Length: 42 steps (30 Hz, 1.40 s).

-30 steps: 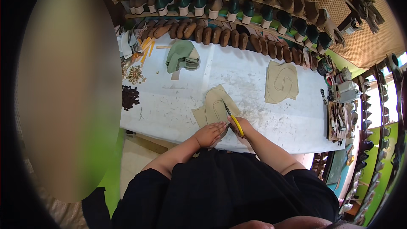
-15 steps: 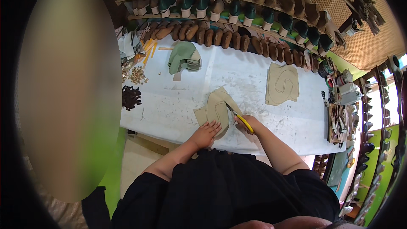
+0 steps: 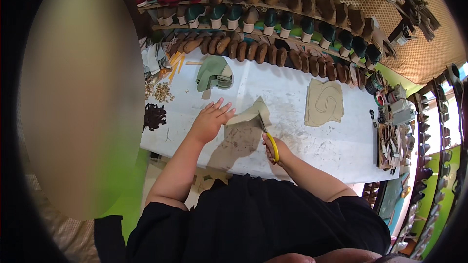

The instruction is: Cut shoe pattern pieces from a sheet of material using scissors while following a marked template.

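Note:
My right hand is closed round the yellow-handled scissors. Their dark blades point away from me and reach the right part of a beige sheet piece, which looks lifted off the table and throws a shadow. My left hand is raised at that piece's left end with its fingers stretched and spread; whether it touches the piece I cannot tell. A stack of beige sheets with a curved outline drawn on top lies farther right. Beyond my left hand sits a pile of green cut pieces.
The white-covered table has small gold bits and dark brown pieces on its left. Racks of shoe lasts and green heeled shoes line the back. A box of scraps stands at the right edge.
My left hand has risen from the beige sheet and moved left and away from me. The right hand and scissors shifted slightly left. Less beige sheet shows, and scraps appear below the table edge.

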Tool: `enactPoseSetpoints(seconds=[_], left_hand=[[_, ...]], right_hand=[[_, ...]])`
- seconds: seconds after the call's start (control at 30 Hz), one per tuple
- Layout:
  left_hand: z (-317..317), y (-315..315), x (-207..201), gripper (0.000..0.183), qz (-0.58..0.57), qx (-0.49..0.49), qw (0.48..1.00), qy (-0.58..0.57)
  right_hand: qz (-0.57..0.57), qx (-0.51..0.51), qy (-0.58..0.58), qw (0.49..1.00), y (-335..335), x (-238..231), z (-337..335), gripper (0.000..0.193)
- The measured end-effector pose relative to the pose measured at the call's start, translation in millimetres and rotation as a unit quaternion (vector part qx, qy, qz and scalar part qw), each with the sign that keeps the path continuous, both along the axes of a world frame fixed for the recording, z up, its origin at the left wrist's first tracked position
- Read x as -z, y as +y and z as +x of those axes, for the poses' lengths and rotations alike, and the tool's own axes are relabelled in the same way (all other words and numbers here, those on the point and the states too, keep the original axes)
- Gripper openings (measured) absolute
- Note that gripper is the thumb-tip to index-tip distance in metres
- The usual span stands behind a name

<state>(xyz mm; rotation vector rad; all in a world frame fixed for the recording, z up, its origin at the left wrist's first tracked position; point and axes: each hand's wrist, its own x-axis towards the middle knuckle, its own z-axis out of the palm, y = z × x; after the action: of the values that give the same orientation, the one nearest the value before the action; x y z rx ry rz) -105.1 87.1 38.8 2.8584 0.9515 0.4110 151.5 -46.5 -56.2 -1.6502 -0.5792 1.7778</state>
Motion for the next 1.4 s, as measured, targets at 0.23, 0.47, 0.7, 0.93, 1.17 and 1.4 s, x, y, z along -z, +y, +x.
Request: enactPoseSetpoints(seconds=[0.23, 0.47, 0.7, 0.93, 1.17, 1.4], left_hand=[[-39.7, -50.8, 88.2, 0.042, -0.095, 0.067, 0.989, 0.095], [-12.4, -82.1, 82.0, 0.039, -0.276, -0.021, 0.948, 0.160], [59.8, -84.8, 133.3, 0.073, -0.124, -0.121, 0.985, -0.001], [75.5, -90.7, 161.5, 0.089, -0.166, -0.188, 0.968, 0.019], [56.3, -105.3, 168.8, 0.087, -0.156, -0.139, 0.977, 0.030], [47.0, -105.5, 158.3, 0.083, -0.165, -0.085, 0.982, 0.022]], right_hand=[[-0.099, -0.032, 0.069, 0.992, -23.5, 17.3, -10.6, 0.061], [-0.088, -0.091, 0.081, 0.989, -34.1, 38.4, 15.4, 0.060], [-0.060, -0.098, 0.068, 0.991, -38.3, 48.6, 11.4, 0.058], [-0.047, -0.097, 0.069, 0.992, -37.0, 42.6, 7.4, 0.057], [-0.044, -0.129, 0.044, 0.990, -29.4, 35.9, 10.3, 0.056], [0.002, -0.175, 0.009, 0.985, -28.2, 54.8, 15.6, 0.068]])
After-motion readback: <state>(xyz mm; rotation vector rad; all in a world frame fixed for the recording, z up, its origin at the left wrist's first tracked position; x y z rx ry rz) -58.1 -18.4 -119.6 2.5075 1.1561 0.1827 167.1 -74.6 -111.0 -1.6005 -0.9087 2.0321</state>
